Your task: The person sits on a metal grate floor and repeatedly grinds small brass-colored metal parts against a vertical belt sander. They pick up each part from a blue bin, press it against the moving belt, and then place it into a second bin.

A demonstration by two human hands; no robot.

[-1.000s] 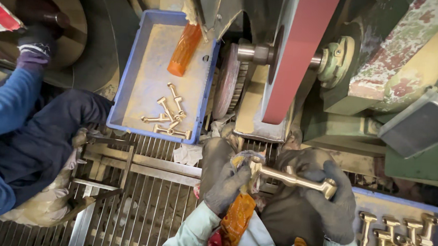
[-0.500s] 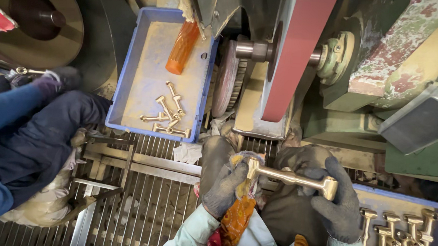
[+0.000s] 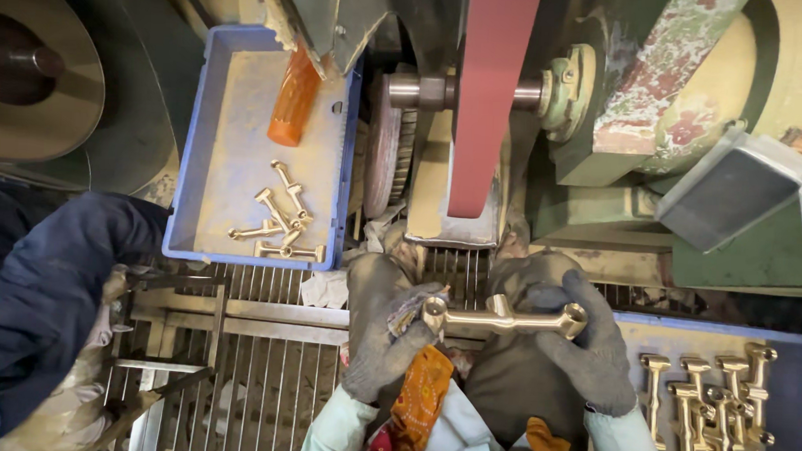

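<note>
The brass fitting (image 3: 503,319) was held level just below the red belt (image 3: 486,94), each end clasped by the left hand (image 3: 380,337) and right hand (image 3: 585,346), grips closed.

Metal workshop: red sanding belt (image 3: 492,94) on grimy machine, floor grating (image 3: 268,382) (dusty), trays of brass parts (image 3: 279,220).

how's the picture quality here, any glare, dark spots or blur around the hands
Head view: the T-shaped brass fitting is sharp and catches bright highlights, held between the gloved left hand and gloved right hand; the red sanding belt is evenly lit; the large round metal disc at top left has a deeply shadowed centre; the dark blue sleeve of a neighbouring person is dim and low in detail.
</note>
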